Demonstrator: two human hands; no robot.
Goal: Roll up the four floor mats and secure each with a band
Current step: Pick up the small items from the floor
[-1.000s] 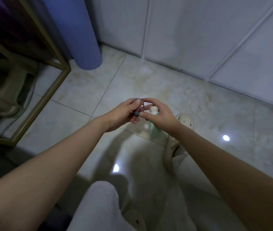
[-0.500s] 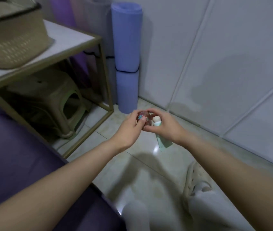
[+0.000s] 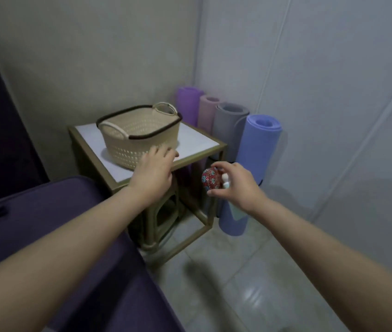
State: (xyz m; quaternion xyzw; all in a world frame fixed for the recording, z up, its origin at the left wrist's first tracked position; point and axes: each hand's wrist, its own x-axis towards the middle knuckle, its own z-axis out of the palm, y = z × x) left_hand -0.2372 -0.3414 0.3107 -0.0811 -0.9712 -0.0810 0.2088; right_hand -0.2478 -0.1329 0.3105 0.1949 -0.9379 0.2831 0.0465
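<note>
Four rolled mats [image 3: 259,152] stand in the far corner, right of the tabletop [image 3: 197,142]. The left hand [image 3: 154,173], grip spread, hovers by the basket [image 3: 140,140]; the right hand [image 3: 237,186] pinches a red band [image 3: 210,179] in its grip.

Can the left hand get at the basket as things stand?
Probably yes: the left hand is open and right at the front wall of the basket, with nothing between them.

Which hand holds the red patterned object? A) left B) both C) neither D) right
D: the right hand grips the red patterned object in its fingers, while the left hand hovers open by the basket.
</note>
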